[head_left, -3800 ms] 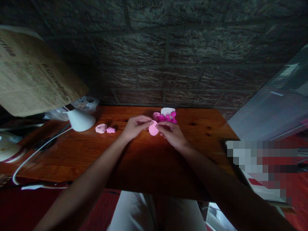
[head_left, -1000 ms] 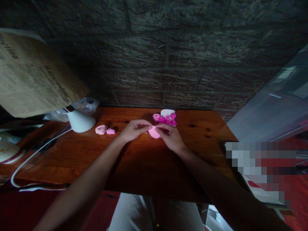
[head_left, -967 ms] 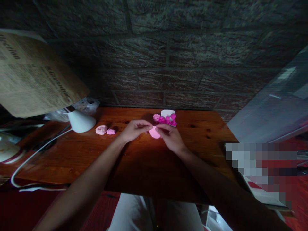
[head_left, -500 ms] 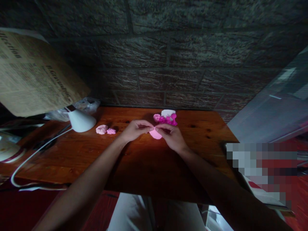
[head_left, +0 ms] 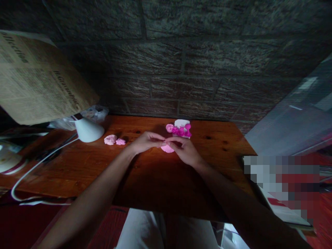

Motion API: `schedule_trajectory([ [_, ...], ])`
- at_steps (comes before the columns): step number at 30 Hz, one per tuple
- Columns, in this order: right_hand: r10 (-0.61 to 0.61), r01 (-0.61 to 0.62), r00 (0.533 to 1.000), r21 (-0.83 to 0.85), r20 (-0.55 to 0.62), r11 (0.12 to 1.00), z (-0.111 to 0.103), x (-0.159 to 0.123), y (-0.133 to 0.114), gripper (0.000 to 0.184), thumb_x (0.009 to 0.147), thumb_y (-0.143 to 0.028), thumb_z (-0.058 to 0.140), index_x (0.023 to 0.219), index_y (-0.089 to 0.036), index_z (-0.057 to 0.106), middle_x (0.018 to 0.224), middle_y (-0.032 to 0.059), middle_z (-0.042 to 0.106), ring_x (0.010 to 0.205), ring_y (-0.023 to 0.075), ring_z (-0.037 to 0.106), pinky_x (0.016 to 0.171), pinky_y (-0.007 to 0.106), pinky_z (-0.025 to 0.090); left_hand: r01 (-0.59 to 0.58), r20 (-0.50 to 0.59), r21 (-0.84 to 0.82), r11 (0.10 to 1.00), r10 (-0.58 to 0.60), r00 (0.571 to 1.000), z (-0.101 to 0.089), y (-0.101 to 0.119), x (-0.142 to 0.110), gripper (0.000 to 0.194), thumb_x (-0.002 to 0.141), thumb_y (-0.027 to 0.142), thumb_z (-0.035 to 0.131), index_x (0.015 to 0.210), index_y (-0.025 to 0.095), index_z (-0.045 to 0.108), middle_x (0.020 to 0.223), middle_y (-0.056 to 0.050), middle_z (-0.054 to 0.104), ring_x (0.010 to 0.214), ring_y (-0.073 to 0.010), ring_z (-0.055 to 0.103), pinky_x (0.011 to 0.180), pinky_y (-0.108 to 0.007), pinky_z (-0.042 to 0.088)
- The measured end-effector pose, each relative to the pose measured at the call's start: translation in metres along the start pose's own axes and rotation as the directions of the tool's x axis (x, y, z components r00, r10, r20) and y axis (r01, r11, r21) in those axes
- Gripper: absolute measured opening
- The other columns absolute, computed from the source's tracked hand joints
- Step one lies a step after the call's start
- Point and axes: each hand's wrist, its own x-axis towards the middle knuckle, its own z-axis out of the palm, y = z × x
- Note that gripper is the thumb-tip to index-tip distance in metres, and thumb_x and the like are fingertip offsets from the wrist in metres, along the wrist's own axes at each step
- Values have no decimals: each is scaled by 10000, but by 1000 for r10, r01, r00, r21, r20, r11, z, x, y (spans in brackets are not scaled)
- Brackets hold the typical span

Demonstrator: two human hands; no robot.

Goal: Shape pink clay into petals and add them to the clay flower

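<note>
pinching a pink disc (head_left: 167, 148) at its far edge: the person's left hand (head_left: 144, 143) and right hand (head_left: 187, 150), thumbs and forefingers narrowed on it, fingertips close together. disc position: above the wooden table (head_left: 160, 183), right of the lamp (head_left: 90, 130) and nearer the person; contact with the tabletop cannot be told. just right of the lamp: larger pale lump (head_left: 110, 139) beside smaller pink lump (head_left: 120, 141). farther right of the lamp, beyond the hands: pink rosette (head_left: 169, 128) next to magenta pieces (head_left: 182, 131), with a white slab (head_left: 182, 122) behind them. directly behind the lamp: clear plastic bag (head_left: 96, 112).
</note>
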Motion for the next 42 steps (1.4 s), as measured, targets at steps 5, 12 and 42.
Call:
schedule_trajectory([
  [5, 37, -32, 998, 97, -51, 995, 2, 1, 2, 202, 833, -318, 723, 1012, -224, 722, 987, 49, 780, 895, 195, 725, 839, 341, 554, -11, 13, 8, 1000, 11, 1000, 0, 0, 0, 280, 695, 325, 860, 916, 160, 818, 950, -75, 814, 849, -182, 736, 861, -313, 556],
  [12, 98, -96, 993, 43, -70, 994, 3, 1, 4, 235, 839, -342, 712, 1028, -203, 725, 1019, 64, 773, 909, 203, 712, 834, 347, 533, -103, -101, 32, 994, 106, 989, -2, 3, 1, 249, 684, 320, 862, 867, 157, 816, 888, -66, 811, 802, -173, 722, 817, -296, 548],
  [42, 47, -44, 997, -56, 56, 997, -1, -1, -3, 211, 891, -333, 630, 956, -177, 756, 941, 56, 781, 821, 183, 672, 782, 311, 494, -37, -69, 47, 998, 40, 997, 1, 3, 1, 356, 703, 439, 843, 941, 176, 819, 973, -72, 815, 843, -189, 729, 832, -310, 548],
])
